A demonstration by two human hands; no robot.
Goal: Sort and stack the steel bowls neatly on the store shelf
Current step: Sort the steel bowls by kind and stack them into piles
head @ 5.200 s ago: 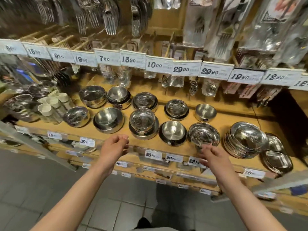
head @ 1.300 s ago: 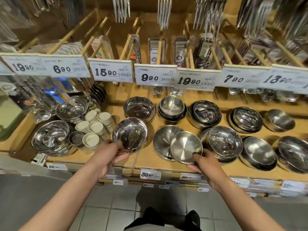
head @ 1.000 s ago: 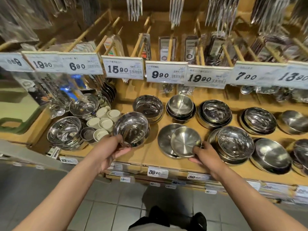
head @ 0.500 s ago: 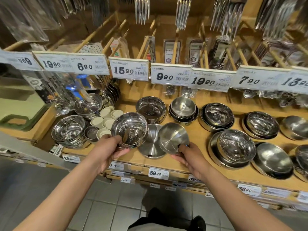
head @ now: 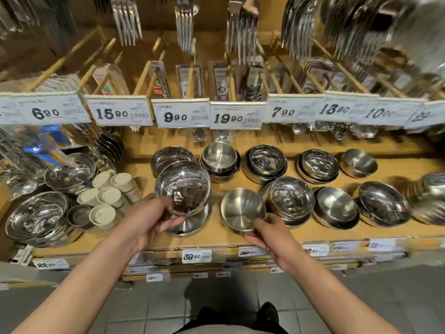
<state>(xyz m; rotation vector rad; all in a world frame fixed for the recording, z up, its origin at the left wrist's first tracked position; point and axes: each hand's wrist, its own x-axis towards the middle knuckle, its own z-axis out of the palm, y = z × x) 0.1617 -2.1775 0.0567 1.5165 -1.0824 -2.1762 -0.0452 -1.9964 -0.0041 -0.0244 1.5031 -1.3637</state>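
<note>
My left hand (head: 150,219) grips a shiny mirror-finish bowl (head: 182,188) by its near rim, thumb on the inside, fingers curled underneath. I hold it tilted toward me, lifted above a flat steel dish (head: 191,224) that lies on the wooden shelf (head: 216,239) just beneath it. My right hand (head: 271,233) pinches the near rim of a smaller brushed bowl (head: 242,208), thumb over the edge, fingers below; whether its base touches the shelf I cannot tell.

Just right of that bowl sits a stack of polished bowls (head: 290,201), then a single bowl (head: 336,208) and another (head: 382,204) farther right. Along the far row stand more nested bowls: one behind the bowl I hold (head: 168,156), a brushed stack (head: 220,159), and two shiny stacks (head: 266,162) (head: 317,165), with a small lone bowl (head: 358,162) at the right end.

To the left are white cups (head: 106,195) and wide steel basins (head: 36,216). Above the shelf runs a row of price tags (head: 181,115), with packaged cutlery and hanging forks (head: 126,19) behind. The shelf's near edge carries smaller price labels (head: 196,256).
</note>
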